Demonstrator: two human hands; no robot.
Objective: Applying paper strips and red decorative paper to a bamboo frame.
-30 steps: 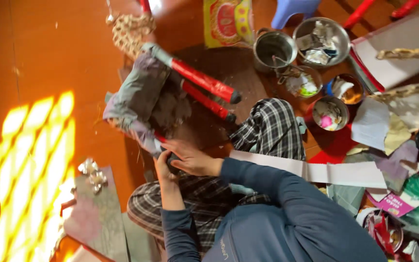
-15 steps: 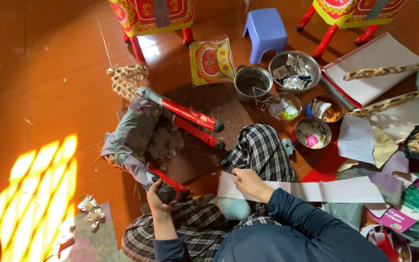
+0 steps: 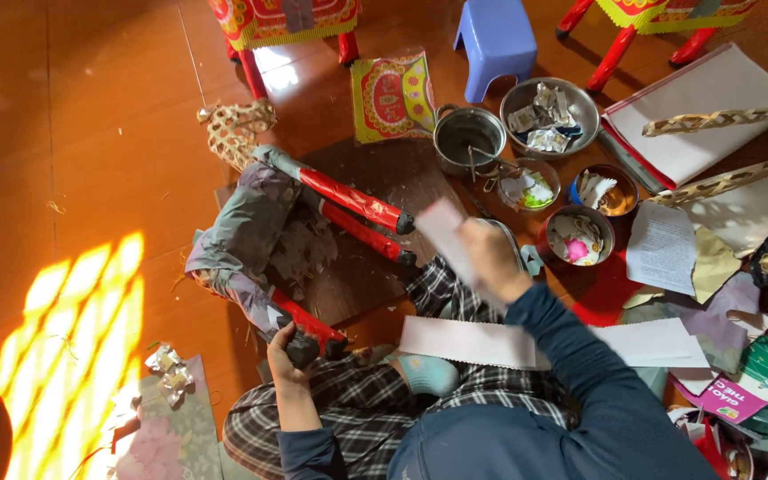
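L hand [image 3: 286, 345]: clamped on paper horse frame [image 3: 260, 240] leg end, on floor | R hand [image 3: 491, 258]: pinching white paper strip [image 3: 446, 233], raised | frame lies front-left, long axis diagonal; L hand nearer.

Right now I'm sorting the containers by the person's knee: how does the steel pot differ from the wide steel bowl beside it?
The steel pot is deeper with upright walls; the wide steel bowl is shallow and flared. The pot looks dark inside with no contents I can make out, while the bowl holds folded paper scraps. The pot sits nearer the person's right hand than the bowl does. Both are round, grey metal, standing upright on the floor.
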